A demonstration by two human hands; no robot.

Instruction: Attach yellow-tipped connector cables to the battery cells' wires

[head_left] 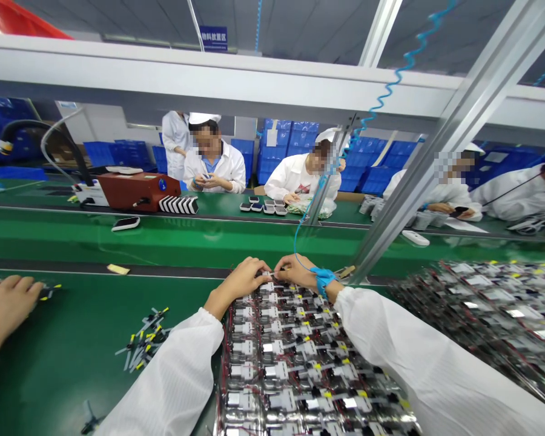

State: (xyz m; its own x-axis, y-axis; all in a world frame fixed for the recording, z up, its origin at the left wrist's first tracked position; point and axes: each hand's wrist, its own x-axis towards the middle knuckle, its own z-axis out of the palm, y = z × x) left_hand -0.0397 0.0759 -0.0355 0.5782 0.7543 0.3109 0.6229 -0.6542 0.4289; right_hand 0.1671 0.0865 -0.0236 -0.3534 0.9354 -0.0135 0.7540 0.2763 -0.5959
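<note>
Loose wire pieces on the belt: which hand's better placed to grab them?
Left, probably. The left hand is on the same side of the stack as the wire pieces; the right hand is farther off, beyond the left.

Across the line I count five workers (213, 169) in white coats; on this side, two hands (243, 281), one blue wrist strap (323, 280) and two heaps of wired foil modules (277, 363).
</note>
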